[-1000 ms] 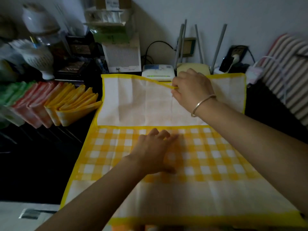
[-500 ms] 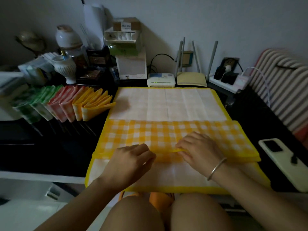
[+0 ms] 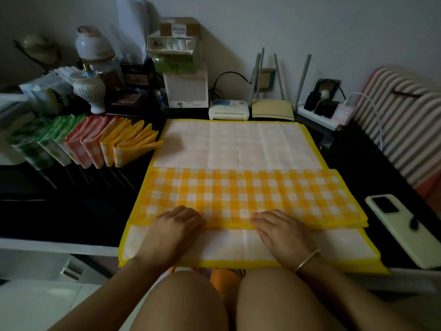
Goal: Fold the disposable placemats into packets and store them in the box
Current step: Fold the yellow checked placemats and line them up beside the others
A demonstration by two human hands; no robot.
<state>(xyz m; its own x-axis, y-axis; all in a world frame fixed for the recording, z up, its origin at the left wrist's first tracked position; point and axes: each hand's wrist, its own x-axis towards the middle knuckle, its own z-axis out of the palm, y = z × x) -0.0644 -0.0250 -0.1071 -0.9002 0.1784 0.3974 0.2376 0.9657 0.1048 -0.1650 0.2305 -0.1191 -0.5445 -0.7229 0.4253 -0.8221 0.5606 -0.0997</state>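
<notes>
Folding midway: placemat (image 3: 238,194) flap doubled over, left hand (image 3: 176,223) grip curled on its edge, right hand (image 3: 279,229) grip unclear. Next: crease flat, fold narrower.

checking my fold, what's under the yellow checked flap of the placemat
The yellow checked paper flap lies over the same placemat's pale plain side, which shows beyond and before it. The part right beneath is covered.
</notes>
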